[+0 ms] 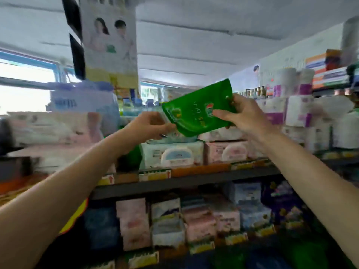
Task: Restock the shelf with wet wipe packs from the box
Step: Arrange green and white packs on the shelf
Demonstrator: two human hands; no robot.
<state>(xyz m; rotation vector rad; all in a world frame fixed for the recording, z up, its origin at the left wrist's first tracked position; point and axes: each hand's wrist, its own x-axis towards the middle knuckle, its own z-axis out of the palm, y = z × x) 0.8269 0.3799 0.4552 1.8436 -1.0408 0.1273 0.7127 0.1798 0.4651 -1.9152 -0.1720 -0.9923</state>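
Observation:
A green wet wipe pack (196, 111) is held up in the air above the top shelf (184, 183), tilted with its right end higher. My right hand (242, 117) grips its right end, thumb on the front. My left hand (149, 127) pinches its lower left corner. Below the pack, white and pink lidded wipe packs (174, 154) lie stacked on the shelf. The box is not in view.
Paper rolls and purple packs (303, 117) fill the shelf at right. Pink tissue packs (52, 131) are piled at left. The lower shelf holds several pink, white and blue packs (194, 220). A poster (110, 39) hangs above.

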